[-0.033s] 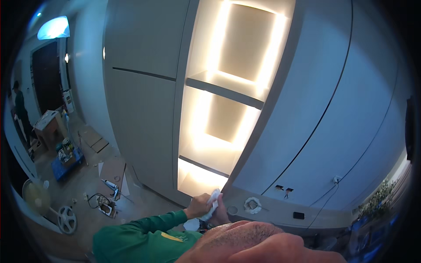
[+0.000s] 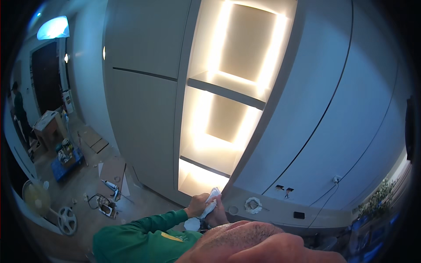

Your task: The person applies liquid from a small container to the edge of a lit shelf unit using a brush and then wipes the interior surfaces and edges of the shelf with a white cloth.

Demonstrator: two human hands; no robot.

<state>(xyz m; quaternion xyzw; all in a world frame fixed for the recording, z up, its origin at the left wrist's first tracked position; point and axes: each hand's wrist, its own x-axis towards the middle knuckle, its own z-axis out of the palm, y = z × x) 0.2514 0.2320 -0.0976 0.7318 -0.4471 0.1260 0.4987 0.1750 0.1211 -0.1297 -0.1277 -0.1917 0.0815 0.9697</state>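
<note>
A crumpled white cloth or wipe (image 2: pixel 212 200) is bunched between my two hands, low in front of the cabinet's lit bottom compartment (image 2: pixel 193 180). My left hand (image 2: pixel 198 204) comes in from the left in a green sleeve, its fingers closed around the cloth. On the other side, my right hand (image 2: pixel 218 214) is closed on the same cloth; part of this hand is hidden. Above them rise lit shelves (image 2: pixel 226 93) with glowing strips along their sides.
A roll of tape (image 2: pixel 253 205) and a small ring (image 2: pixel 233 210) lie on the ledge at right. Tools, including a caulking gun (image 2: pixel 110 186), lie on the floor at left near a yellow fan (image 2: pixel 37 198). A person (image 2: pixel 20 107) stands far left.
The white cloth and both hands have shifted very slightly; both hands keep hold of it.
</note>
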